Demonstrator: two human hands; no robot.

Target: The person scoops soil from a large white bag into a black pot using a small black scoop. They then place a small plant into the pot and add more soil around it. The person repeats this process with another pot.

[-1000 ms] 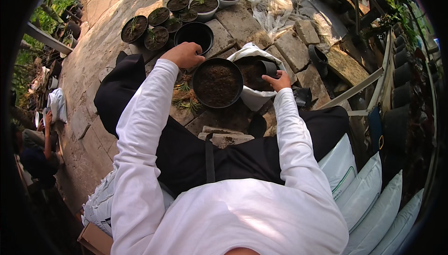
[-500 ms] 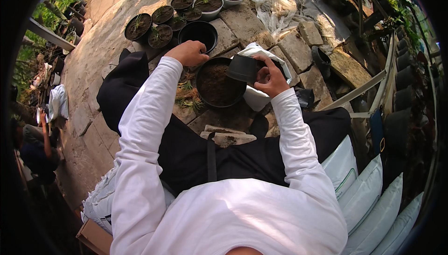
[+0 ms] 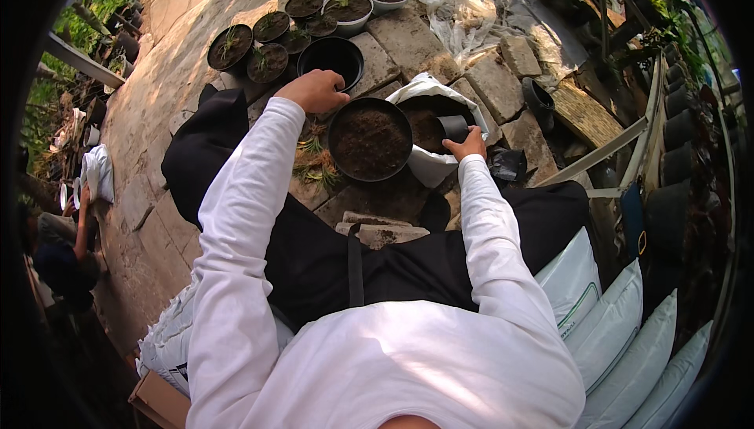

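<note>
My right hand (image 3: 470, 144) is closed around a small black plant pot (image 3: 453, 130), tipped sideways inside the mouth of a white sack (image 3: 433, 168) holding dark soil (image 3: 425, 126). Left of the sack stands a larger black plant pot (image 3: 369, 142) with brown soil in it. My left hand (image 3: 320, 91) is at that pot's upper left rim, its fingers curled; the fingertips are partly hidden. Just beyond this hand is a black pot (image 3: 334, 58) with nothing visible inside. Loose grassy seedlings (image 3: 316, 168) lie on the ground beside the soil-filled pot.
Several potted seedlings (image 3: 268, 61) stand at the far left. Clear plastic sheeting (image 3: 467, 9) and paving blocks (image 3: 496, 83) lie beyond the sack. A black pot (image 3: 539, 99) rests on its side. White filled bags (image 3: 605, 327) lean at my right. Another person (image 3: 67, 248) crouches far left.
My right hand has moved the small pot from above the larger pot's soil rightward into the sack. My left hand stays at the rim. The other person's hand has shifted toward a white bag.
</note>
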